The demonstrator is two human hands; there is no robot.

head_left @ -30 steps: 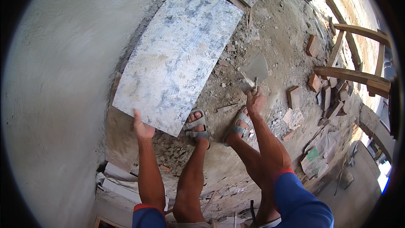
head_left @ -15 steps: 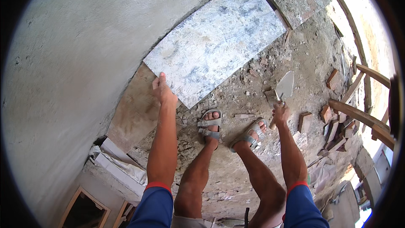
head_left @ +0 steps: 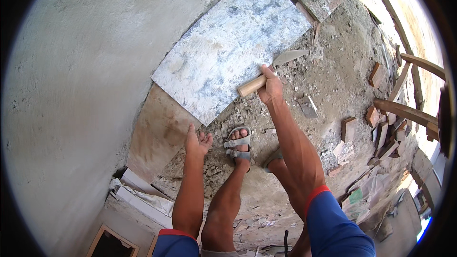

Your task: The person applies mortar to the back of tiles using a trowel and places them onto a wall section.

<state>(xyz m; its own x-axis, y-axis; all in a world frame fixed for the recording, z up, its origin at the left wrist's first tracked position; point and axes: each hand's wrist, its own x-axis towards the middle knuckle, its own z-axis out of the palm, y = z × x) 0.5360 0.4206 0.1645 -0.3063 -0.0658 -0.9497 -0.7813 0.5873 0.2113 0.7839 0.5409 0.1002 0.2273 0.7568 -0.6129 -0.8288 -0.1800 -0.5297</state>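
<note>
My right hand (head_left: 271, 87) grips a trowel (head_left: 271, 70) by its pale wooden handle, the metal blade pointing up right over the rubble. It hovers at the lower right edge of a large grey-white mottled slab (head_left: 228, 47) leaning against the plastered wall. My left hand (head_left: 197, 141) hangs lower, fingers apart and holding nothing, beside a brownish board (head_left: 159, 133) under the slab. My sandalled foot (head_left: 238, 145) stands on the rubble between the hands.
A rough plastered wall (head_left: 81, 81) fills the left. Loose bricks (head_left: 350, 128) and wooden beams (head_left: 404, 109) lie at the right. A second metal blade (head_left: 307, 106) lies on the rubble. White boards (head_left: 143, 195) are stacked at lower left.
My right hand has lifted the trowel from the ground up to the slab's edge. My left hand has come off the slab and dropped lower.
</note>
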